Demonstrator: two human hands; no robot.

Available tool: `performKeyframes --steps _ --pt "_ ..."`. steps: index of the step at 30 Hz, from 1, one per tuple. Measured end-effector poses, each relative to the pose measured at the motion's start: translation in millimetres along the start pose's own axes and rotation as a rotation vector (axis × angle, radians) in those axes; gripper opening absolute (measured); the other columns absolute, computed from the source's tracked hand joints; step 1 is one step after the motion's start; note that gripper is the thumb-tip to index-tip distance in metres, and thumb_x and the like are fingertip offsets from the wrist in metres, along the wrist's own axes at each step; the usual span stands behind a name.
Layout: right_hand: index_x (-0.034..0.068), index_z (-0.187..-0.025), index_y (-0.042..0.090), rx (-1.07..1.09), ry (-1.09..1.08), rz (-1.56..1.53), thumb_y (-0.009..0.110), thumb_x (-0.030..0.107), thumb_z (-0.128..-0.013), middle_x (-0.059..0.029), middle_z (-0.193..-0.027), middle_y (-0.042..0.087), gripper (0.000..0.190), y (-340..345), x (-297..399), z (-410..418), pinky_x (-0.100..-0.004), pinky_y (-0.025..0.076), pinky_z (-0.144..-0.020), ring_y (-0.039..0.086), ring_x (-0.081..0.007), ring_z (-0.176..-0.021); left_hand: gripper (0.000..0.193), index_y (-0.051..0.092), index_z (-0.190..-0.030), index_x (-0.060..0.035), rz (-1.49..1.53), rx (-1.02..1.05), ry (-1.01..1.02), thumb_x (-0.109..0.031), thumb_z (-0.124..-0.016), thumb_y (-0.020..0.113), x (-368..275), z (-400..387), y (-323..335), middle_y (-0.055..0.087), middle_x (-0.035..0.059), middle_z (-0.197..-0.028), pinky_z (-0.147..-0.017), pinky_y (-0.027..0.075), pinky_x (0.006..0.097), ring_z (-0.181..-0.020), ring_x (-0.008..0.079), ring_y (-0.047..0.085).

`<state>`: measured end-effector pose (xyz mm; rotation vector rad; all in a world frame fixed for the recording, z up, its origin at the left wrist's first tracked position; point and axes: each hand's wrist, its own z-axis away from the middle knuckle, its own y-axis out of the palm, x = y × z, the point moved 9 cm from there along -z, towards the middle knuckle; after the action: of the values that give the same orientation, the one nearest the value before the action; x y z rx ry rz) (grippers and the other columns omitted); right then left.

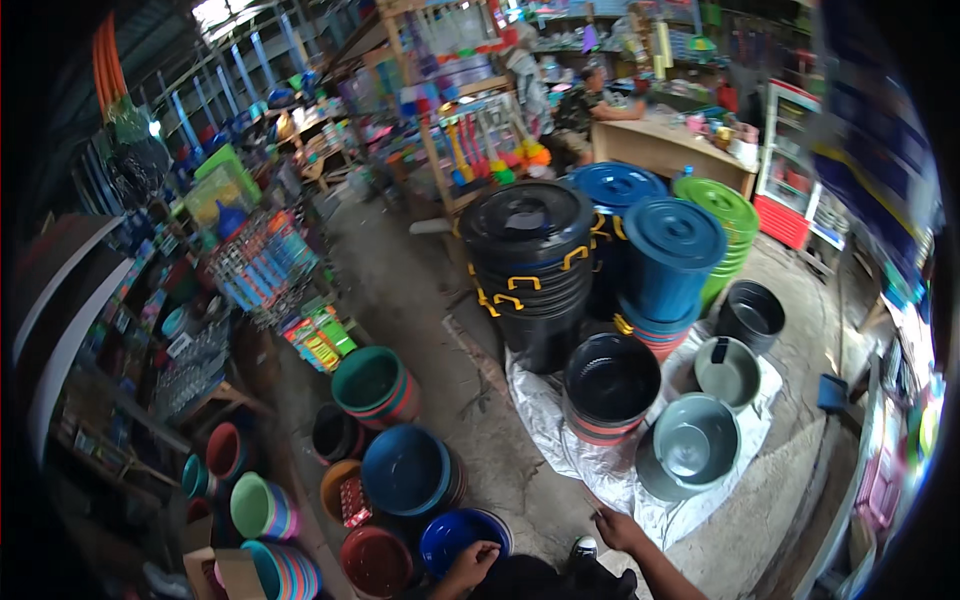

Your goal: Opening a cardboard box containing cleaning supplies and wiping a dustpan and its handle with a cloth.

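My left hand (474,564) is at the bottom, over the rim of a blue plastic basin stack (454,537), its fingers curled; whether it holds something cannot be told. To the right, my right hand (619,529) grips a thin stick-like thing (592,501) near the edge of a silver plastic sheet (559,457). Ahead on that sheet stand a black tub on stacked tubs (612,379), a grey tub (691,442) and lidded black bins with yellow handles (529,262). Beside my left hand are a dark red tub (375,561) and a large blue tub stack (409,471).
Stacked pails (262,508) and an open cardboard box (232,574) stand at lower left. A concrete aisle (382,277) runs between the goods. A person (589,105) sits at a wooden counter (660,150), beside a red-and-white display case (789,161). A blue dustpan (832,392) stands at right.
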<state>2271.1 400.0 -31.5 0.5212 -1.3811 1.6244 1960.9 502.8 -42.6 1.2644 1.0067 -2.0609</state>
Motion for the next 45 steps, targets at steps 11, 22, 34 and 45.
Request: performKeyframes --steps 11,22,34,45 --pt "0.001 -0.146 0.035 -0.055 -0.534 0.121 0.052 0.011 -0.092 -0.0285 -0.123 0.053 0.058 -94 249 -401 -0.0482 0.04 -0.1 0.049 -0.0462 -0.115 0.019 0.065 -0.106 -0.001 0.353 -0.626 -0.168 -0.017 -0.095 0.062 18 -148 -157 0.066 0.0044 -0.088 -0.069 0.051 0.0267 -0.074 0.0105 0.062" --pt "0.012 -0.141 0.046 -0.611 -0.332 0.538 0.054 0.008 -0.087 -0.0114 -0.12 0.057 0.055 -197 345 -760 -0.0468 0.041 -0.096 0.054 -0.0311 -0.112 0.016 0.062 -0.104 -0.0014 0.41 -0.361 -0.031 -0.014 -0.095 0.063 -46 -457 -292 0.063 0.003 -0.082 -0.067 0.05 0.0247 -0.072 0.0089 0.059" --pt "0.005 -0.139 0.048 -0.758 0.066 0.692 0.065 0.032 -0.085 -0.0151 -0.143 0.046 0.062 -270 300 -741 -0.0495 0.032 -0.107 0.04 -0.0326 -0.135 0.011 0.06 -0.104 -0.0018 0.43 -0.178 -0.142 -0.01 -0.096 0.059 -60 -553 -332 0.061 0.002 -0.086 -0.068 0.048 0.0236 -0.073 0.0086 0.057" --pt "0.0 -0.123 0.053 -0.938 -0.023 0.138 0.056 0.01 -0.086 -0.0226 -0.116 0.061 0.038 -308 263 -645 -0.0469 0.047 -0.094 0.059 -0.0417 -0.108 0.02 0.057 -0.115 -0.0053 0.371 0.233 0.057 -0.011 -0.096 0.059 -182 -650 -243 0.058 0.0008 -0.094 -0.069 0.045 0.0224 -0.079 0.0083 0.055"
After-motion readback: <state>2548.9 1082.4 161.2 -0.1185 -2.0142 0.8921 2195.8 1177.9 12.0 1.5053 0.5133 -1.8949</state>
